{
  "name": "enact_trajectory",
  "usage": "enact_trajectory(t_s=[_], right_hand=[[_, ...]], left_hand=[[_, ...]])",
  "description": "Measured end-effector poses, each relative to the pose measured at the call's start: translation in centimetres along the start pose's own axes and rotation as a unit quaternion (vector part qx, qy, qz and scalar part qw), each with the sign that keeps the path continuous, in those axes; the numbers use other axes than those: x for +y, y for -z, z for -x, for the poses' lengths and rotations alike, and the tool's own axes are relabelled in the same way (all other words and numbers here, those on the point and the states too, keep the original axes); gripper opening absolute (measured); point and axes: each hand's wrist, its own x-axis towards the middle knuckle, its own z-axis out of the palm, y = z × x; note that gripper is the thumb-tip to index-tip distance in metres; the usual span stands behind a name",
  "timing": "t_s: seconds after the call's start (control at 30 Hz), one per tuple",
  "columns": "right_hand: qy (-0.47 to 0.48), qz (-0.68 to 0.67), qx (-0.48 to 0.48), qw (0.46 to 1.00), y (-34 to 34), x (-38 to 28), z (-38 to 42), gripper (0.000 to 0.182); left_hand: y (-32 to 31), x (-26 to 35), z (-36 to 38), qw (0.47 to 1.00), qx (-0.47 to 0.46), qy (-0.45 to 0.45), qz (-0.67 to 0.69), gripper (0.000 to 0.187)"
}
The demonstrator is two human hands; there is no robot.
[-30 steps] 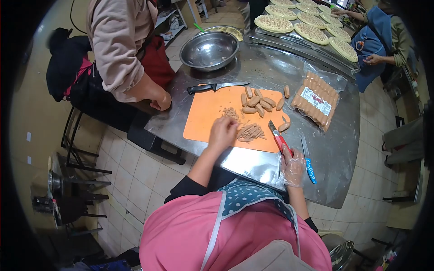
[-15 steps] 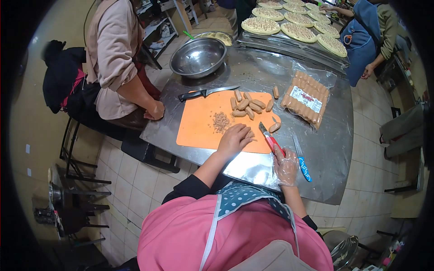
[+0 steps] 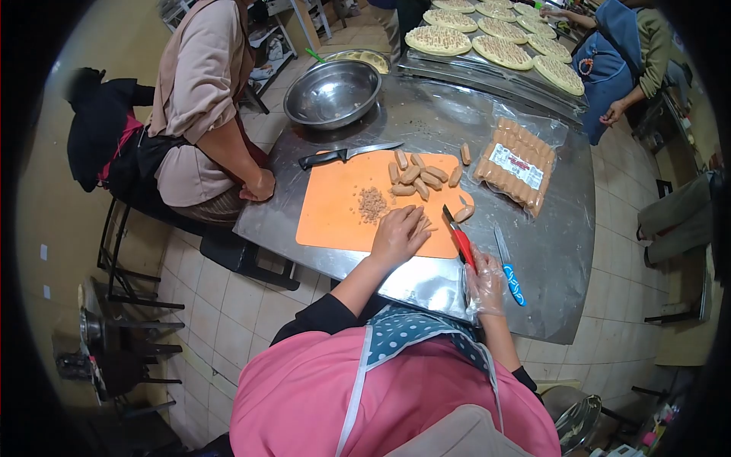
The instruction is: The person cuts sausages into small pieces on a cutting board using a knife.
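Note:
On the orange cutting board [image 3: 327,209] my left hand [image 3: 397,234] lies with bent fingers pressed together over thin sausage strips [image 3: 428,226], only partly visible. My right hand [image 3: 484,283], in a clear plastic glove, is closed around the red handle of a knife [image 3: 461,242]. Its blade points away from me over the board's right side, apart from the strips. Diced sausage [image 3: 371,204] forms a small heap left of my fingers. Several short sausage pieces [image 3: 421,174] lie farther back, and a split piece [image 3: 462,212] rests near the board's hole.
A blue-handled knife [image 3: 513,283] lies right of my right hand. Behind the board are a black-handled knife [image 3: 326,159] and a steel bowl [image 3: 333,95]. A sausage pack [image 3: 516,164] sits right, topped dough rounds [image 3: 438,41] stand behind. A person [image 3: 202,114] is at the left edge.
The red knife has swung more upright, its blade moving right, away from the strips. My left hand has shifted slightly, its fingers still on them.

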Motion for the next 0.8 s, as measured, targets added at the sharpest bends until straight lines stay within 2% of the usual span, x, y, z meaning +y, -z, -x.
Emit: enact_trajectory(t_s=[0.13,0.37,0.5,0.6,0.67,0.8], right_hand=[[-0.101,-0.124,-0.1,0.982,0.9,-0.9,0.3,0.052],[-0.147,-0.077,-0.178,0.97,1.2,-2.5,0.4,0.054],[-0.131,-0.051,-0.182,0.973,0.8,-3.8,0.4,0.055],[-0.103,-0.051,-0.168,0.979,0.0,-3.9,0.6,0.057],[-0.089,-0.055,-0.156,0.982,0.0,-4.1,0.7,0.058],[-0.063,-0.033,-0.128,0.989,-0.1,-4.0,0.7,0.058]], left_hand=[[0.3,0.2,0.2,1.0,-0.001,-0.021,-0.017,0.04],[-1.8,-0.7,-0.3,0.997,0.061,-0.034,-0.03,0.024],[-1.6,0.1,-0.4,0.997,0.066,-0.015,-0.038,0.023],[-1.6,0.0,-0.5,0.998,0.06,0.022,0.028,0.023],[-1.5,-0.1,-0.4,0.996,0.082,-0.023,-0.023,0.025],[-1.5,-0.1,-0.2,0.996,0.077,-0.028,-0.026,0.026]])
